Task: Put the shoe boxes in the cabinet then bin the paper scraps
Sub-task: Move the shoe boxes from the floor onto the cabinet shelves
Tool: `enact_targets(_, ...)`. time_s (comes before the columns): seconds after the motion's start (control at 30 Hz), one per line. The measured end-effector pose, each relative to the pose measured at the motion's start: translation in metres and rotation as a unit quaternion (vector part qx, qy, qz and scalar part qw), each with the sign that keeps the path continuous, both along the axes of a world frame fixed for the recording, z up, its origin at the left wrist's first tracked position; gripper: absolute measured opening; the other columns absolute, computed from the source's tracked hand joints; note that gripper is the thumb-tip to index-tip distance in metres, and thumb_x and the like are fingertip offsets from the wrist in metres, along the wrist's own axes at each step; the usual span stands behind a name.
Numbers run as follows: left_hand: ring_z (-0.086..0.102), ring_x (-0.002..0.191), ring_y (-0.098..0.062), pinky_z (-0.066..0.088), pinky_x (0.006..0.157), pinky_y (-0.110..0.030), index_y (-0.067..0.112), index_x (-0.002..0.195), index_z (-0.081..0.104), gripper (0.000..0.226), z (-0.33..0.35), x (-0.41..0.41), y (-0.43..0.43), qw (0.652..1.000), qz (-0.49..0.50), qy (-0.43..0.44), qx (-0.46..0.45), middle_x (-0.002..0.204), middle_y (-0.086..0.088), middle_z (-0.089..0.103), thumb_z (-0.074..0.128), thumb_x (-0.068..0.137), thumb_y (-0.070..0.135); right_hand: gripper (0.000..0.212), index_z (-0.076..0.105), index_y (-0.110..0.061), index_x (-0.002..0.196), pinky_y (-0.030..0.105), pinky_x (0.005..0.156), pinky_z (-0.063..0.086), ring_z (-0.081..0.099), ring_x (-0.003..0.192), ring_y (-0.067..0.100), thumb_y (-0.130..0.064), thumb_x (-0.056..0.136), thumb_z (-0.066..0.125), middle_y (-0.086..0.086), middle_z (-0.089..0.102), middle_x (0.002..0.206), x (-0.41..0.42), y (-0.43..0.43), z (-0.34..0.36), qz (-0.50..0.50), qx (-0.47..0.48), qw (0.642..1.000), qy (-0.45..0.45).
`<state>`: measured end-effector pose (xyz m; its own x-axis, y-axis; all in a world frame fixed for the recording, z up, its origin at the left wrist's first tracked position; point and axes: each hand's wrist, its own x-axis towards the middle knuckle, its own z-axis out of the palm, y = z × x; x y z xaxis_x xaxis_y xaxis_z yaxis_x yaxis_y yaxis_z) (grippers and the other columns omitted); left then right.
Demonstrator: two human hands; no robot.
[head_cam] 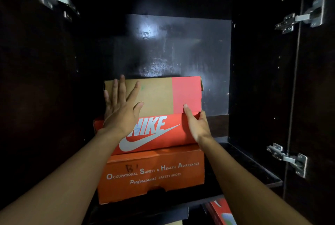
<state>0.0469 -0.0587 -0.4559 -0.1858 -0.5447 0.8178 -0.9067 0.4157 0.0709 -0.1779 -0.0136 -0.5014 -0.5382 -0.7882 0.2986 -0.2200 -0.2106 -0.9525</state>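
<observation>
- Head view: I see the left hand (117,110) spread flat on the brown-and-red shoe box (159,96)
- right hand (197,125) grips its lower right corner
- it tops the Nike box (163,134) and orange safety-shoe box (152,184) inside the cabinet (253,79)

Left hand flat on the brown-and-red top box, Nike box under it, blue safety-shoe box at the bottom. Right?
No: the head view shows the safety-shoe box at the bottom is orange, not blue. Rest holds: left hand flat on the brown-and-red top box, Nike box under it.
</observation>
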Motion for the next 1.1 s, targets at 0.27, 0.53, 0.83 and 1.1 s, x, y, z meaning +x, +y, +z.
enact_targets(0.27,0.006,0.150,-0.035,0.004,0.119,-0.056,0.020,0.148,0.039,0.059,-0.032,-0.026,0.042,0.995,-0.036,0.091,0.003,0.161,-0.022,0.010,0.052,0.092,0.031,0.067,0.045,-0.038,0.139,0.045,0.106,0.045,0.058,0.121,0.018,-0.058,0.079,0.065,-0.001,0.061,0.133,-0.007,0.057,-0.010,-0.026,-0.029,0.996,0.074)
enact_targets(0.53,0.064,0.106,-0.027,0.050,0.092,-0.037,0.022,0.107,0.070,0.040,-0.106,-0.102,0.120,0.916,-0.308,0.166,0.195,0.110,-0.003,0.072,0.046,0.080,0.039,0.048,0.060,-0.034,0.126,0.039,0.104,0.048,0.064,0.109,0.009,-0.052,0.082,0.061,-0.002,0.069,0.118,-0.022,0.173,-0.086,-0.096,0.010,0.987,0.127)
enact_targets(0.83,0.065,0.090,-0.016,0.046,0.080,-0.023,0.020,0.103,0.073,0.016,-0.219,-0.210,0.239,0.795,-0.456,0.086,0.390,0.095,-0.002,0.072,0.063,0.090,0.020,0.050,0.054,-0.035,0.132,0.041,0.101,0.049,0.062,0.112,0.010,-0.056,0.086,0.048,-0.005,0.065,0.126,-0.066,0.343,-0.205,-0.251,0.137,0.947,0.147)
enact_targets(1.1,0.067,0.088,-0.018,0.050,0.074,-0.027,0.038,0.076,0.065,0.013,-0.310,-0.275,0.419,0.663,-0.574,0.032,0.480,0.090,0.001,0.071,0.062,0.087,0.031,0.041,0.055,-0.030,0.133,0.038,0.100,0.048,0.060,0.117,0.012,-0.045,0.094,0.054,-0.005,0.063,0.131,-0.073,0.546,-0.315,-0.391,0.210,0.891,0.100)
